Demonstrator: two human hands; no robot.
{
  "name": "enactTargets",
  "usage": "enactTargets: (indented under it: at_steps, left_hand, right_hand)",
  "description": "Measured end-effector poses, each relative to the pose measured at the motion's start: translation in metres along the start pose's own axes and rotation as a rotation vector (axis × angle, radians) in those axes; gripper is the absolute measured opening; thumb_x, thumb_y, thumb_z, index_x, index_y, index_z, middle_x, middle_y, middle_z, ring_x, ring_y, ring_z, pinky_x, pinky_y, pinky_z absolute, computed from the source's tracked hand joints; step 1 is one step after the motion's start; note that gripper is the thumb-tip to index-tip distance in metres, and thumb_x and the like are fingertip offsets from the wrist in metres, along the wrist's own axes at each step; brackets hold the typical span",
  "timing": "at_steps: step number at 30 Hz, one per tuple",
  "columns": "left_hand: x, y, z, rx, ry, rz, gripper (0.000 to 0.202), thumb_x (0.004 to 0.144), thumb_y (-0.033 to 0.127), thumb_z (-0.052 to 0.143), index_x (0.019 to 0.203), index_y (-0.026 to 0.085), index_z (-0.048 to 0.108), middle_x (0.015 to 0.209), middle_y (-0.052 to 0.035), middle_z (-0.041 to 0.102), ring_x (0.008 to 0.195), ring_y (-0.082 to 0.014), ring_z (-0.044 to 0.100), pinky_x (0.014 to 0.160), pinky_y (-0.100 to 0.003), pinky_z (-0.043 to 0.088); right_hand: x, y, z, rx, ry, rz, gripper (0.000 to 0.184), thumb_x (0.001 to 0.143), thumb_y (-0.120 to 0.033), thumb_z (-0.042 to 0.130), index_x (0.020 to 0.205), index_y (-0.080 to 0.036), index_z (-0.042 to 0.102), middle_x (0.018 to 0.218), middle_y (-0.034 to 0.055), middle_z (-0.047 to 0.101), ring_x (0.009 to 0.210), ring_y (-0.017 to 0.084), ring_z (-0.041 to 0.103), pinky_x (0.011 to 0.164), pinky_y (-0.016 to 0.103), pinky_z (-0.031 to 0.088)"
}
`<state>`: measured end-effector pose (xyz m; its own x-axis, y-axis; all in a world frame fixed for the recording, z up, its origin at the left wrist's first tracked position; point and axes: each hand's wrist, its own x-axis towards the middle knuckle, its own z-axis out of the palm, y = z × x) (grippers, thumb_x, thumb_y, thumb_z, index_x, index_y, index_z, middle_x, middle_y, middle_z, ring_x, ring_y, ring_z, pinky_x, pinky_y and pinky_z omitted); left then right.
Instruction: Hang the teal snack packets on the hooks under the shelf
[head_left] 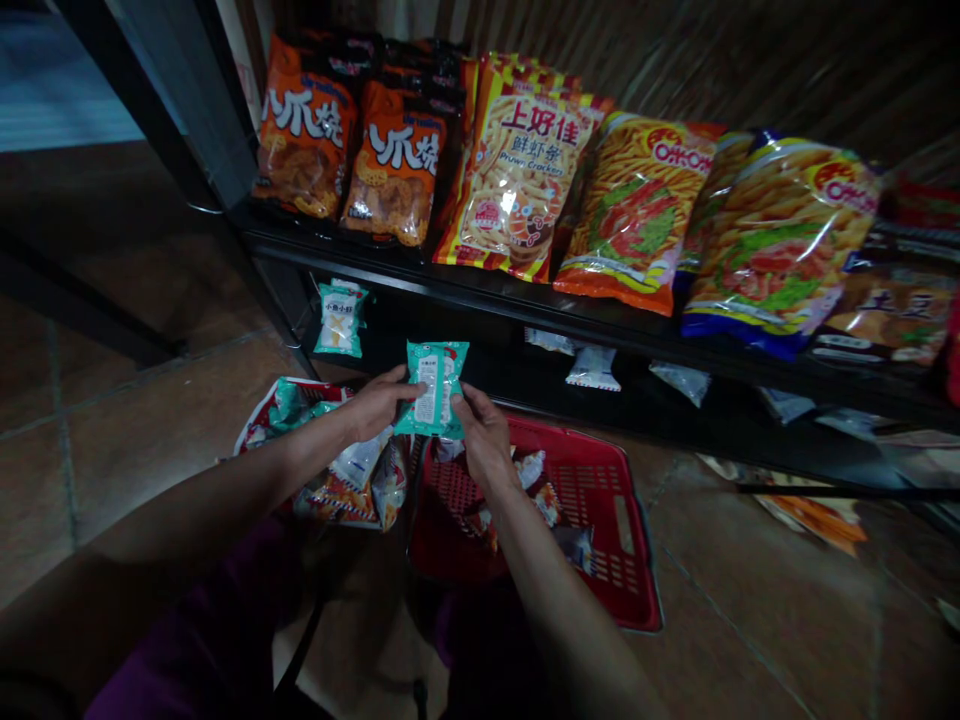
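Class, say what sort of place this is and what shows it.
Probably a small shop: snack bags lined up on a black shelf, and a red shopping basket on the tiled floor.

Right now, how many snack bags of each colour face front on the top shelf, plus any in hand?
Dark orange bags: 2
Yellow striped bag: 1
Bright orange bag: 1
Blue-edged bag: 1
Brown bag: 1
Small teal packet, in left hand and right hand: 1
Total: 7, far right aside.

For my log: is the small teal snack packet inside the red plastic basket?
Out. The left hand and right hand hold the small teal snack packet clear of the red plastic basket.
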<state>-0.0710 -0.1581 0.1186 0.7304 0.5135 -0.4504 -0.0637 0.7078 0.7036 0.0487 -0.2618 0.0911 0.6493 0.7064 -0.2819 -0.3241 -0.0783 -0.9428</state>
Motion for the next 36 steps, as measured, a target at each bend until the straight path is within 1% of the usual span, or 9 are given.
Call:
enactTargets:
  at_steps: [4,13,17,21,24,27,30,33,36]
  left_hand:
    - [0.000,0.001,0.000,-0.008,-0.015,-0.001,0.034,0.072,0.015,0.067,0.104,0.014,0.058,0.092,-0.0079,0.067,0.070,-0.0161,0.063,0.067,-0.029,0.050]
    - [-0.002,0.000,0.004,0.007,0.031,0.024,0.038,0.070,0.018,0.070,0.106,0.016,0.057,0.090,-0.0057,0.066,0.067,-0.0141,0.061,0.064,-0.028,0.049]
    - [0.001,-0.003,0.002,0.003,0.099,0.045,0.039,0.068,0.028,0.074,0.101,0.015,0.058,0.089,-0.0068,0.066,0.071,-0.0150,0.061,0.063,-0.026,0.047]
    - [0.005,-0.006,-0.001,0.019,0.185,0.066,0.050,0.065,0.032,0.077,0.107,0.015,0.055,0.088,-0.0067,0.067,0.074,-0.0160,0.063,0.063,-0.025,0.047]
    - [0.006,-0.008,-0.003,0.050,0.239,0.058,0.056,0.064,0.033,0.077,0.112,0.016,0.053,0.084,-0.0048,0.067,0.071,-0.0147,0.062,0.061,-0.023,0.046]
    - [0.006,-0.008,-0.002,0.077,0.259,0.059,0.051,0.065,0.032,0.077,0.107,0.016,0.054,0.082,-0.0040,0.067,0.067,-0.0129,0.061,0.058,-0.022,0.045]
    - [0.004,-0.006,-0.001,0.094,0.266,0.076,0.040,0.066,0.030,0.075,0.099,0.016,0.056,0.084,-0.0045,0.067,0.065,-0.0121,0.060,0.056,-0.021,0.045]
    - [0.002,-0.004,0.002,0.101,0.288,0.085,0.036,0.068,0.029,0.073,0.098,0.016,0.058,0.086,-0.0051,0.067,0.068,-0.0135,0.061,0.058,-0.022,0.046]
    - [0.002,-0.003,0.004,0.130,0.318,0.105,0.033,0.069,0.029,0.071,0.097,0.016,0.059,0.088,-0.0050,0.067,0.075,-0.0151,0.061,0.062,-0.023,0.046]
  right_hand:
    - [0.001,-0.001,0.000,0.020,0.046,0.009,0.040,0.062,-0.037,0.074,0.097,-0.018,0.067,0.089,0.0015,0.071,0.073,0.014,0.063,0.071,0.028,0.051]
    - [-0.001,-0.003,0.001,0.015,0.035,0.008,0.036,0.062,-0.033,0.073,0.095,-0.020,0.067,0.086,0.0001,0.071,0.071,0.014,0.063,0.068,0.027,0.050]
    - [-0.001,-0.003,0.001,0.025,0.028,-0.001,0.035,0.062,-0.033,0.073,0.094,-0.020,0.069,0.086,0.0001,0.072,0.070,0.013,0.063,0.067,0.027,0.050]
    - [-0.002,-0.003,0.002,0.016,0.031,0.005,0.037,0.060,-0.033,0.074,0.093,-0.019,0.069,0.085,0.0010,0.072,0.071,0.014,0.063,0.067,0.027,0.051]
    - [-0.001,-0.001,0.003,-0.007,0.022,0.004,0.039,0.060,-0.034,0.074,0.096,-0.019,0.068,0.091,0.0023,0.071,0.076,0.016,0.063,0.071,0.029,0.051]
    - [0.002,0.006,0.001,-0.071,0.009,-0.027,0.041,0.064,-0.037,0.071,0.101,-0.019,0.066,0.103,0.0046,0.069,0.090,0.018,0.063,0.081,0.033,0.050]
    - [0.004,0.012,-0.003,-0.250,0.004,-0.132,0.048,0.070,-0.038,0.066,0.115,-0.021,0.060,0.115,0.0068,0.064,0.107,0.021,0.058,0.092,0.039,0.045]
    - [0.002,0.008,-0.005,-0.502,-0.024,-0.381,0.049,0.078,-0.035,0.059,0.125,-0.024,0.053,0.129,0.0081,0.055,0.117,0.022,0.051,0.100,0.043,0.039]
    - [-0.005,-0.001,-0.003,-0.724,-0.047,-0.651,0.040,0.085,-0.029,0.050,0.124,-0.025,0.054,0.136,0.0070,0.048,0.125,0.021,0.044,0.105,0.045,0.035]
